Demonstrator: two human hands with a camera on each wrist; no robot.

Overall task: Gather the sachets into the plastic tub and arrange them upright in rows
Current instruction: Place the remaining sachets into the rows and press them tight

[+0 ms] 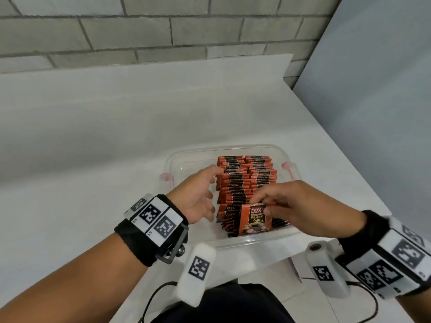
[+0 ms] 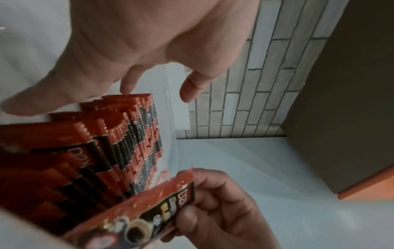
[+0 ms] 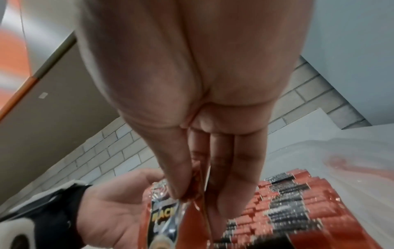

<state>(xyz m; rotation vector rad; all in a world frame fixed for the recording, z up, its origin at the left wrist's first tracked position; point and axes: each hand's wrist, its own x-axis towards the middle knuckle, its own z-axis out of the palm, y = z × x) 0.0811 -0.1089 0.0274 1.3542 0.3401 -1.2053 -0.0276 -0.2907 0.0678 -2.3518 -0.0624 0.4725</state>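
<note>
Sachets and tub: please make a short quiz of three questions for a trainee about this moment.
1. True or false: the right hand pinches a sachet.
2. How many rows of sachets stand in the tub? A) two B) five
3. Fill in: the left hand is open beside the ____ row.

Key: 1 true; 2 A; 3 left.

Bare utility corner, hard to say what kind of room.
A white counter [image 1: 116, 117] runs along a grey brick wall [image 1: 140, 31]; a plain panel [image 1: 373, 66] closes the right.
</note>
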